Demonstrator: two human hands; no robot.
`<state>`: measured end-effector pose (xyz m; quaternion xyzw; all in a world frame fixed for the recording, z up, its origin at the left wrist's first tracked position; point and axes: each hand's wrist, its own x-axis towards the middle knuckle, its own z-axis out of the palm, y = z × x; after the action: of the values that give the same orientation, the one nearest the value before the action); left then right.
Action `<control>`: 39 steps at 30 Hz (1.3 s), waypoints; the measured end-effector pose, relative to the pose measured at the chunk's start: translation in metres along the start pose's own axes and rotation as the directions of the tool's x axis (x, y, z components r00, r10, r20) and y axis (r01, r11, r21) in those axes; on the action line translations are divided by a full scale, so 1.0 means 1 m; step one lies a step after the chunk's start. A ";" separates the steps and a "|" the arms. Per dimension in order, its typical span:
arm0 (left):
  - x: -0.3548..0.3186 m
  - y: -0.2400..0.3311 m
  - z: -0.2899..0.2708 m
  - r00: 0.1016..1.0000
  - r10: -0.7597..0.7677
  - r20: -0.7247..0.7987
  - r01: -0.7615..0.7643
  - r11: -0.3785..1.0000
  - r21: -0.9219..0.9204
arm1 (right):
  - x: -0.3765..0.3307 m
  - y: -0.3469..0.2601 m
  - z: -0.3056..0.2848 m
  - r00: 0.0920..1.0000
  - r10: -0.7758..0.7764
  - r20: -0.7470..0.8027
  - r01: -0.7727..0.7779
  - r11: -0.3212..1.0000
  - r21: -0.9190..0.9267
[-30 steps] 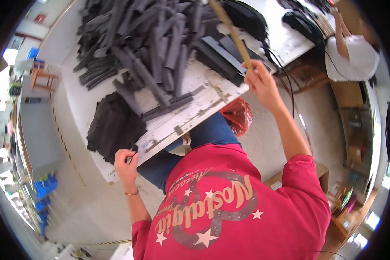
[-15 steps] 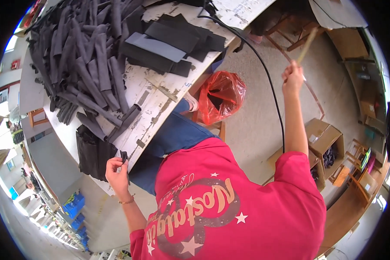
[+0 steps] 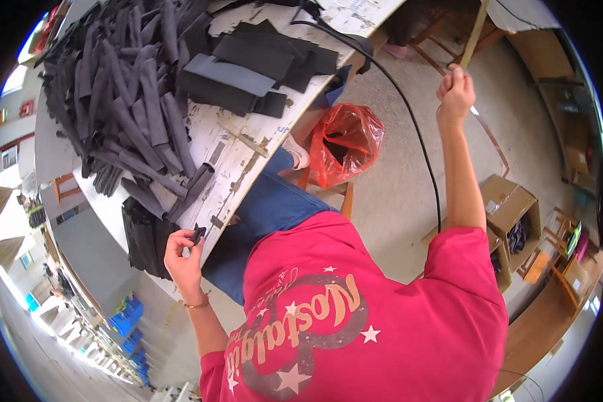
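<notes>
My left hand (image 3: pixel 183 253) is down at the near edge of the white worktable (image 3: pixel 229 155), pinching a small black piece (image 3: pixel 197 234) between its fingers. Just beside it a stack of black material (image 3: pixel 146 238) hangs below the table edge. My right hand (image 3: pixel 454 90) is stretched out over the floor, away from the table, fist closed around a long thin wooden stick (image 3: pixel 476 32) that runs up and out of view. A big heap of black fabric strips (image 3: pixel 117 100) covers the table, with flat black and grey pieces (image 3: pixel 248 63) next to it.
A red plastic bag (image 3: pixel 345 142) sits on a wooden stool under the table. A black cable (image 3: pixel 419 130) runs from the tabletop down past my right arm. Open cardboard boxes (image 3: pixel 509 209) and wooden furniture stand on the floor to the right.
My right hand has carried the stick off the tabletop and out to the right over the floor. My left hand has stayed at the table edge with the small black piece.
</notes>
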<state>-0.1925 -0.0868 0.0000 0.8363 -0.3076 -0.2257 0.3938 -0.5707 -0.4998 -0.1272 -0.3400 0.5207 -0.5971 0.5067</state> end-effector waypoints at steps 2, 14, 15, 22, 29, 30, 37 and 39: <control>-0.010 -0.003 -0.007 0.997 -0.047 -0.059 0.046 0.999 -0.021 | -0.004 -0.041 0.044 0.993 -0.073 0.094 0.067 0.996 0.060; -0.124 -0.061 -0.060 0.747 -0.321 -0.583 0.175 0.940 -0.294 | -0.166 -0.099 0.260 0.364 -0.107 0.925 0.162 0.985 0.050; -0.137 -0.068 -0.063 0.726 -0.335 -0.601 0.167 0.933 -0.318 | -0.184 -0.095 0.268 0.311 -0.067 0.948 0.137 0.990 0.025; -0.211 -0.113 -0.073 0.554 -0.444 -0.704 0.203 0.892 -0.403 | -0.280 -0.081 0.276 0.047 0.092 0.995 0.271 0.957 -0.102; -0.193 -0.134 -0.063 0.650 -0.328 -0.686 0.071 0.924 -0.375 | -0.295 -0.129 0.262 0.203 -0.029 0.979 0.298 0.954 -0.033; -0.183 -0.124 -0.065 0.671 -0.284 -0.685 0.106 0.951 -0.291 | -0.268 -0.138 0.258 0.296 -0.082 0.952 0.156 0.987 0.037; -0.070 -0.019 -0.039 0.841 0.313 -0.443 -0.183 0.933 0.311 | -0.049 -0.153 0.154 0.908 -0.358 0.218 0.284 0.908 0.309; -0.039 0.001 -0.013 0.882 0.340 -0.327 -0.224 0.912 0.342 | 0.013 -0.100 0.086 0.975 -0.216 0.057 0.211 0.974 0.079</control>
<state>-0.2126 -0.0538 0.0134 0.8586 -0.3753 0.0492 0.3457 -0.5185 -0.5419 -0.0123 -0.3946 0.4425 -0.6551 0.4683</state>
